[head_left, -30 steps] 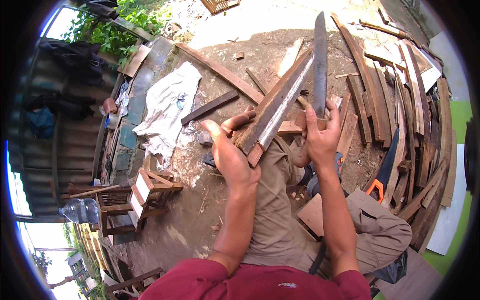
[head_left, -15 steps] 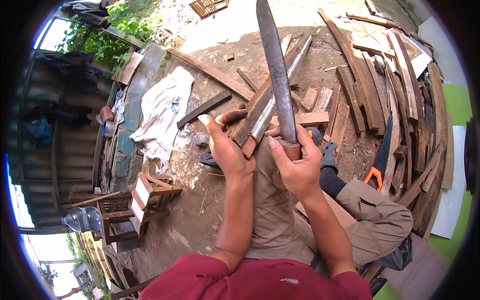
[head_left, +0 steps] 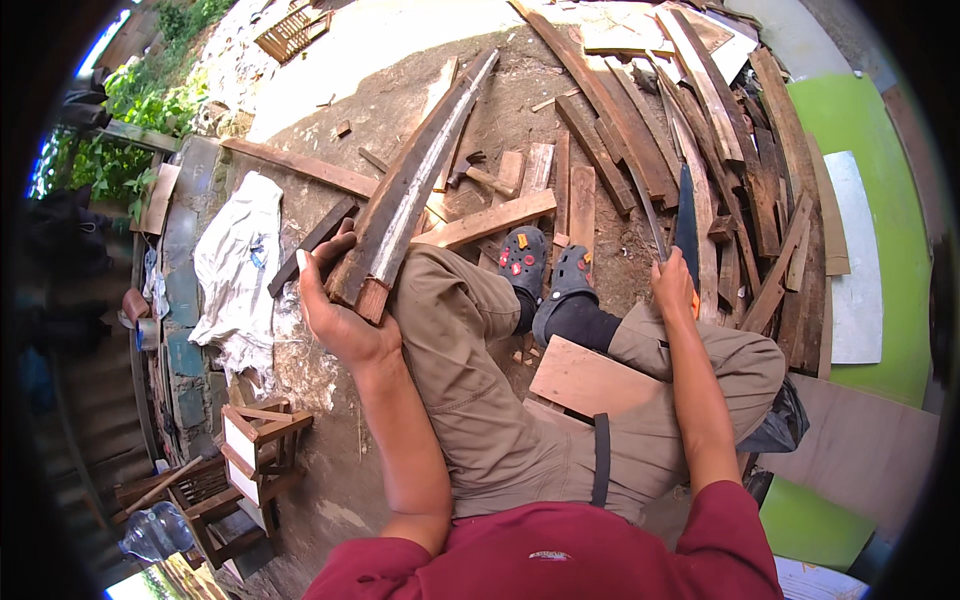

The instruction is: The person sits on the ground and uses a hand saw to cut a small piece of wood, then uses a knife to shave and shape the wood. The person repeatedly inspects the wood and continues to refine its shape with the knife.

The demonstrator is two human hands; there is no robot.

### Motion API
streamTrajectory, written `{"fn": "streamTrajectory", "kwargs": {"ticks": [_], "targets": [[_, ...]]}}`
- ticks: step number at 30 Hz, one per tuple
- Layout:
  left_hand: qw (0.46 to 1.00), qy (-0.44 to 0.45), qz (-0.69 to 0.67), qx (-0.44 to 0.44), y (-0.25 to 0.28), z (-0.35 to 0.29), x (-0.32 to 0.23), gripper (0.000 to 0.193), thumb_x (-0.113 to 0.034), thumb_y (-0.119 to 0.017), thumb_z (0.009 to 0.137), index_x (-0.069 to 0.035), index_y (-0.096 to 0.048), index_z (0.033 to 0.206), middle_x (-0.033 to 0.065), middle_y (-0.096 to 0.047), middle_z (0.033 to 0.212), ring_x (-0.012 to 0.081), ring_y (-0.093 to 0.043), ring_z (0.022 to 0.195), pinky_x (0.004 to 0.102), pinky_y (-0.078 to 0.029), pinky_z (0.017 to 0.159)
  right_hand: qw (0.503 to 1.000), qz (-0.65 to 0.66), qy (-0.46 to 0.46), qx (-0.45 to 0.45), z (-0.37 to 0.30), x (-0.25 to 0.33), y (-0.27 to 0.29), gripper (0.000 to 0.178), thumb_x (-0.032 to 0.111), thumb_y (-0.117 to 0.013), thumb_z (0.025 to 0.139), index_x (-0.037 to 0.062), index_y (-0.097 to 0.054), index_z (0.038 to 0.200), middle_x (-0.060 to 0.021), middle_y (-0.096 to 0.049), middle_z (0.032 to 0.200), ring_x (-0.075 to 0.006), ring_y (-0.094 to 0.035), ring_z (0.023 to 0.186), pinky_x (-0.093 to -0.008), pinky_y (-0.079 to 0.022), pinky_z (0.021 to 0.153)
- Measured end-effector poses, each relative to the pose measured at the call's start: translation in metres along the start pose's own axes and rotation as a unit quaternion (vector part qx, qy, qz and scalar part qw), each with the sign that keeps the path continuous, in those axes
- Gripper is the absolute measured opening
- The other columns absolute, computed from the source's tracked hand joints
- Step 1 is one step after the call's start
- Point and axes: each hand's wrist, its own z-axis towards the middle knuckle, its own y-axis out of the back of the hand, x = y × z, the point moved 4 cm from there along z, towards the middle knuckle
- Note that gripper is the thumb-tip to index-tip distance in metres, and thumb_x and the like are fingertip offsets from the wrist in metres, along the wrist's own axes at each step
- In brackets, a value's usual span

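Observation:
My left hand (head_left: 345, 325) cradles the lower end of a long dark wooden beam (head_left: 400, 190), fingers wrapped behind it. A pale whitish strip runs along the beam, and its cut end shows reddish wood. The beam slants up and away over my left knee. Out to the right, my right hand (head_left: 674, 282) is closed at the lower end of a machete (head_left: 648, 212), its handle mostly hidden in the fingers. The blade points away, close beside a handsaw (head_left: 686, 215) with a dark blade and an orange handle partly covered by my hand.
A hammer (head_left: 484, 178) lies among planks beyond my feet. Long boards (head_left: 740, 130) are piled at the right. A white cloth (head_left: 237, 265) lies on the left, near a small wooden frame (head_left: 262, 445). A flat board (head_left: 590, 378) sits between my legs.
My right hand has carried the machete from beside the beam to the far right, down by the handsaw. The left hand still holds the beam. The view has shifted, showing the hammer and both shoes.

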Motion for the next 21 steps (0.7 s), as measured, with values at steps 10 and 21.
{"fn": "streamTrajectory", "kwargs": {"ticks": [10,21], "targets": [[0.998,-0.041,0.050,-0.014,-0.010,-0.008,-0.006,0.034,-0.023,-0.041,0.103,0.004,-0.060,0.098,0.0209,-0.064,0.101,0.0414,-0.055,0.123,0.0534,-0.037,0.111,0.983,0.108,0.150,0.007,0.021,0.115,-0.081,0.063,0.032,-0.076,0.086,-0.0017,-0.052,0.133,-0.0258,-0.058,0.123,-0.0422,-0.057,0.117,-0.0511,-0.046,0.097],[0.982,-0.107,0.153,0.035,-0.023,-0.008,-0.017,0.027,-0.024,-0.041,0.094,-0.001,-0.054,0.090,0.0202,-0.060,0.083,0.0263,-0.061,0.085,0.0665,-0.034,0.111,0.963,-0.068,0.147,0.214,0.128,0.280,-0.238,0.046,0.043,-0.069,0.092,0.0023,-0.065,0.114,-0.0217,-0.072,0.111,-0.0396,-0.065,0.113,-0.0539,-0.045,0.098]]}}
